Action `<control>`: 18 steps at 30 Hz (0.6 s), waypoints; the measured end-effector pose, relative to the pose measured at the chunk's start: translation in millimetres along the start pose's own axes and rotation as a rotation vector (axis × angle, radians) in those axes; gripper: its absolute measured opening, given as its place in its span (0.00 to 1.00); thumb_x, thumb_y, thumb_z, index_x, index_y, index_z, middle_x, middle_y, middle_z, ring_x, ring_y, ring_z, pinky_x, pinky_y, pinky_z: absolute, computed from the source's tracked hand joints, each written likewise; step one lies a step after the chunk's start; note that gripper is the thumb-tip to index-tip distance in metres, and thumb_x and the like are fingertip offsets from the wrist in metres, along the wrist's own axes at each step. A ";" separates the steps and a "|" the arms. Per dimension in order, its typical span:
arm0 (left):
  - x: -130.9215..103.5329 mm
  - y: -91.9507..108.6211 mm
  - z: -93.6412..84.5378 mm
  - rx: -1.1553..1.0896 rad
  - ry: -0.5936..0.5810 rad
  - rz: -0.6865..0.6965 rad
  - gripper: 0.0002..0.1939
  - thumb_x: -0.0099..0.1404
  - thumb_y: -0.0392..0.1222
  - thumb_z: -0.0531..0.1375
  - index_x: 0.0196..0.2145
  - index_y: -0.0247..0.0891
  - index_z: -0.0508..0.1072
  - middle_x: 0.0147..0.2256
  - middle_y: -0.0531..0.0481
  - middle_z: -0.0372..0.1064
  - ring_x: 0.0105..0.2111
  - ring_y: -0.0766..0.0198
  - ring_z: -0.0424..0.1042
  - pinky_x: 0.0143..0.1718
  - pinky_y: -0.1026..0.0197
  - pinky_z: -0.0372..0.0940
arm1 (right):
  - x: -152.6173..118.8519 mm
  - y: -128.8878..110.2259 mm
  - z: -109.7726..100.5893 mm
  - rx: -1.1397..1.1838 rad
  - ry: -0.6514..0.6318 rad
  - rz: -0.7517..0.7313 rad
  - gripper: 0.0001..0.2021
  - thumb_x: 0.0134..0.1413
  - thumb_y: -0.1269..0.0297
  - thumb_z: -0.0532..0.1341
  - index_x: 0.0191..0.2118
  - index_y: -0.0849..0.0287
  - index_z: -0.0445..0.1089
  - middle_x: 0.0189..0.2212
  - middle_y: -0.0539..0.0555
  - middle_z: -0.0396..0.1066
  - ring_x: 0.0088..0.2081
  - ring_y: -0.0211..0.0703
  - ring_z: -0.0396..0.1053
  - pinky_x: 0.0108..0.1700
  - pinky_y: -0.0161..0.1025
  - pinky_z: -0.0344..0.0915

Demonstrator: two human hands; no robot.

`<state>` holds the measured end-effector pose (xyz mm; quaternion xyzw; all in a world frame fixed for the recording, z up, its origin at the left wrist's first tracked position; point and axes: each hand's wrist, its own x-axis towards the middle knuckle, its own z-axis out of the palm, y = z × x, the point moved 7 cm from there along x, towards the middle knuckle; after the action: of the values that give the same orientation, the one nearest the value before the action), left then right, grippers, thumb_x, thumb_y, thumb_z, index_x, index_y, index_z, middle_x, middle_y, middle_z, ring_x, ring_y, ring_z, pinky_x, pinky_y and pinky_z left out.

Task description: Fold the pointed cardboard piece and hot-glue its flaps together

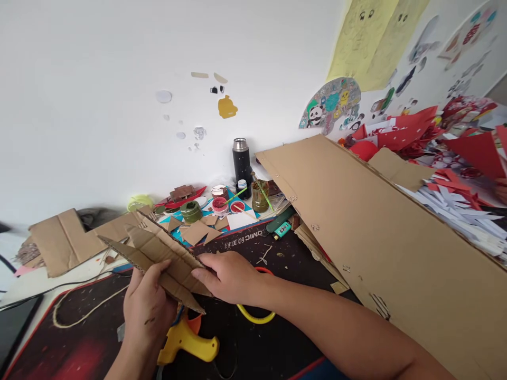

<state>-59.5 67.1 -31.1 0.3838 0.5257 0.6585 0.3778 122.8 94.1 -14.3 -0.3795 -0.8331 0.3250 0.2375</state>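
So the left hand pinches the pointed cardboard pieces while the right hand's fingers grip their edge, above the desk mat toward its far edge, and imo light, even pressure avoids creasing.

Black flask, panda collage, yellow wall sheet, red heap, probably paper
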 end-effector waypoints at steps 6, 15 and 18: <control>-8.0 26.2 29.1 -0.330 0.063 -0.278 0.27 0.56 0.71 0.71 0.42 0.48 0.85 0.41 0.46 0.85 0.58 0.36 0.77 0.54 0.40 0.77 | 1.2 0.6 -6.3 0.101 0.017 0.007 0.19 0.75 0.55 0.60 0.30 0.55 0.60 0.24 0.47 0.64 0.29 0.39 0.61 0.32 0.40 0.46; -5.5 17.8 31.1 -0.451 0.000 -0.365 0.46 0.33 0.74 0.80 0.46 0.44 0.86 0.41 0.45 0.86 0.51 0.38 0.82 0.56 0.40 0.78 | 0.2 2.9 -3.6 0.272 -0.042 0.042 0.18 0.73 0.54 0.62 0.31 0.56 0.65 0.25 0.48 0.70 0.29 0.39 0.67 0.32 0.37 0.52; -1.6 17.9 27.2 -0.445 0.023 -0.310 0.44 0.33 0.72 0.80 0.44 0.43 0.86 0.40 0.47 0.86 0.43 0.46 0.83 0.54 0.44 0.79 | -0.3 1.1 -5.3 0.331 -0.054 0.023 0.16 0.72 0.47 0.63 0.44 0.55 0.76 0.36 0.52 0.80 0.38 0.45 0.76 0.36 0.37 0.60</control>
<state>-35.9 73.7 -9.5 0.1988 0.4249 0.6964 0.5431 126.8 96.3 -11.6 -0.3359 -0.7698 0.4705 0.2706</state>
